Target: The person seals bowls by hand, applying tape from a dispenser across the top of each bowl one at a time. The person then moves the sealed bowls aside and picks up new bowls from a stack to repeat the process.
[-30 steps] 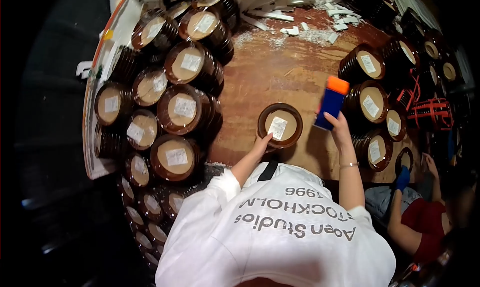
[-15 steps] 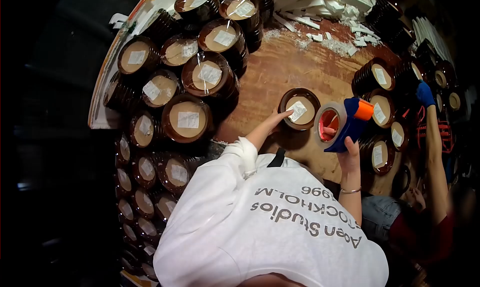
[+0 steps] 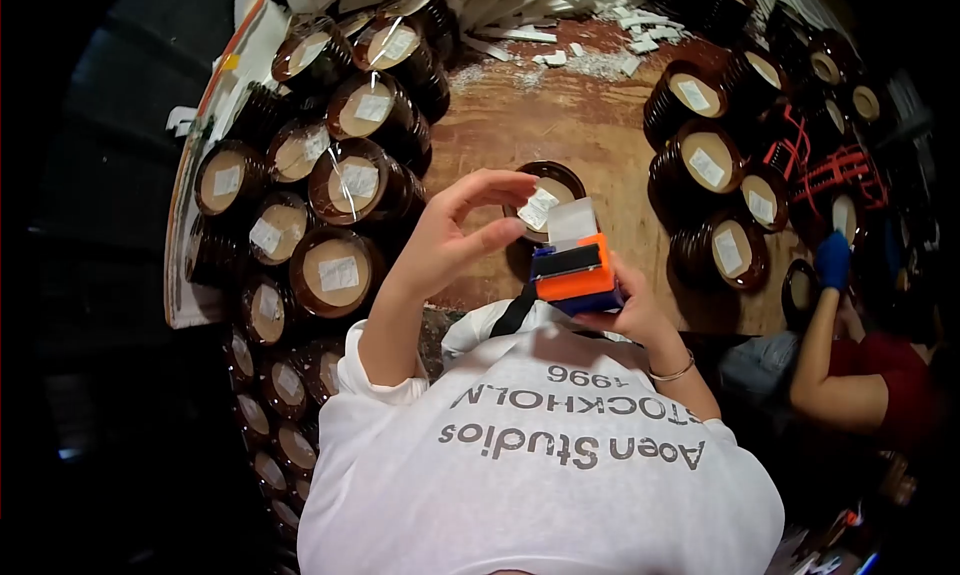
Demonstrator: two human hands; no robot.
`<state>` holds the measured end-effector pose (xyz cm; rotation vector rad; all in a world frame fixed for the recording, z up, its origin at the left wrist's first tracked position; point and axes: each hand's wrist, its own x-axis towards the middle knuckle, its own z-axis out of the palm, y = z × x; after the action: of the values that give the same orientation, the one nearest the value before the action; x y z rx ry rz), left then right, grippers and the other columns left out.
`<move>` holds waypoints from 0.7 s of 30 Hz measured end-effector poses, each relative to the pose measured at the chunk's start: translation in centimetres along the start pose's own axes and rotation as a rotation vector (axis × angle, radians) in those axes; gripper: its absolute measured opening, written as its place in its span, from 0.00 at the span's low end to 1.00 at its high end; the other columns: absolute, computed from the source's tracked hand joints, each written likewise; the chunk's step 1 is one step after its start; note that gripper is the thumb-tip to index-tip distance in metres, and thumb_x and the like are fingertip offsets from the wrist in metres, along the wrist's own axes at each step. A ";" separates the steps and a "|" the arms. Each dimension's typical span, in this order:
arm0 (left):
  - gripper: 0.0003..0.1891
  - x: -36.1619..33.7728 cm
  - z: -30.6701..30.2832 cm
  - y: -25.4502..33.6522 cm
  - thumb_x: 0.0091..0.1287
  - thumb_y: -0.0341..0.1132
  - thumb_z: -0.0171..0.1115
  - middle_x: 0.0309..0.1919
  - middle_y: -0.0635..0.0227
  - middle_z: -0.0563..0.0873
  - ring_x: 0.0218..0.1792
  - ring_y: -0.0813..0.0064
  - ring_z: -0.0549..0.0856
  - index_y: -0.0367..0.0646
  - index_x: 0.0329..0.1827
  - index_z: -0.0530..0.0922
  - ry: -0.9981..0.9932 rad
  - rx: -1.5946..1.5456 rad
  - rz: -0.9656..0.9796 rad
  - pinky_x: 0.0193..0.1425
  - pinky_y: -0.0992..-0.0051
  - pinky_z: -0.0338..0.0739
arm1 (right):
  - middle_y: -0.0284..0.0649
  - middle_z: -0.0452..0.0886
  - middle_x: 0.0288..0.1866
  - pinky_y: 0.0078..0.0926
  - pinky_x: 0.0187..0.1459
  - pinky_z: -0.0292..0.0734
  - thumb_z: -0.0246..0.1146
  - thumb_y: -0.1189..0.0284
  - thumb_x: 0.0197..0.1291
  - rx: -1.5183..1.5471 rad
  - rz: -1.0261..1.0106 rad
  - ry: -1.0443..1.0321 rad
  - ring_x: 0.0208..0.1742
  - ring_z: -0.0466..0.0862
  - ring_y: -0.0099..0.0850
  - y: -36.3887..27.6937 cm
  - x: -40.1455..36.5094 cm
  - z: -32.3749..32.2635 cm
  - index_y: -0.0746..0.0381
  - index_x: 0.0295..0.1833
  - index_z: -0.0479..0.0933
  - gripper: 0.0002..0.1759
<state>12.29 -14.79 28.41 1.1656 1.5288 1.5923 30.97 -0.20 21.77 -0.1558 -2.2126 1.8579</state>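
My right hand (image 3: 643, 310) grips a blue and orange tape dispenser (image 3: 582, 277). A pale strip of tape (image 3: 572, 223) stands up from the dispenser's far end. Behind it on the table is a round brown dish (image 3: 562, 171) with a tan centre and a white label (image 3: 538, 209), partly hidden by the tape and my fingers. My left hand (image 3: 462, 230) hovers just left of the dish, thumb and fingers curved and apart with nothing between them.
Stacks of similar labelled dishes (image 3: 340, 275) crowd the left, with more stacks (image 3: 712, 165) on the right. White foam scraps (image 3: 640, 30) lie along the back of the wooden table (image 3: 480, 135). At the right, another person's blue-gloved hand (image 3: 832, 260) is near dishes and red straps (image 3: 840, 175).
My left hand has come off the label and lifted, its fingers spreading. The dispenser has swung left and down in front of the dish, turned so its orange end faces me.
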 end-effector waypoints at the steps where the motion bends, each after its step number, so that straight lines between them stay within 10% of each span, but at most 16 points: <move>1: 0.21 0.0 0.2 0.4 0.55 0.36 0.60 0.45 0.63 0.77 0.47 0.73 0.75 0.33 0.49 0.71 -0.063 0.012 0.023 0.54 0.75 0.66 | 0.37 0.74 0.46 0.24 0.50 0.66 0.71 0.75 0.34 -0.013 -0.021 -0.012 0.46 0.74 0.28 -0.3 -0.1 0.0 0.63 0.48 0.71 0.30; 15: 0.07 -0.2 1.9 0.8 0.59 0.29 0.55 0.30 0.69 0.79 0.33 0.84 0.77 0.35 0.35 0.78 -0.105 -0.176 -0.297 0.38 0.84 0.71 | 0.41 0.72 0.49 0.31 0.55 0.61 0.70 0.70 0.35 -0.018 -0.015 -0.133 0.53 0.69 0.36 -0.5 0.4 0.5 0.63 0.49 0.71 0.30; 21: 0.06 -0.5 1.4 -1.9 0.57 0.28 0.57 0.29 0.67 0.80 0.32 0.81 0.77 0.34 0.32 0.78 -0.039 -0.023 -0.122 0.38 0.81 0.70 | 0.41 0.72 0.45 0.26 0.51 0.64 0.70 0.72 0.34 -0.038 0.061 -0.170 0.48 0.71 0.33 -0.1 1.1 0.4 0.64 0.48 0.71 0.29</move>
<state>13.52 -14.43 26.32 1.0642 1.5229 1.4938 29.77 -0.33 21.97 -0.0749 -2.3810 1.9276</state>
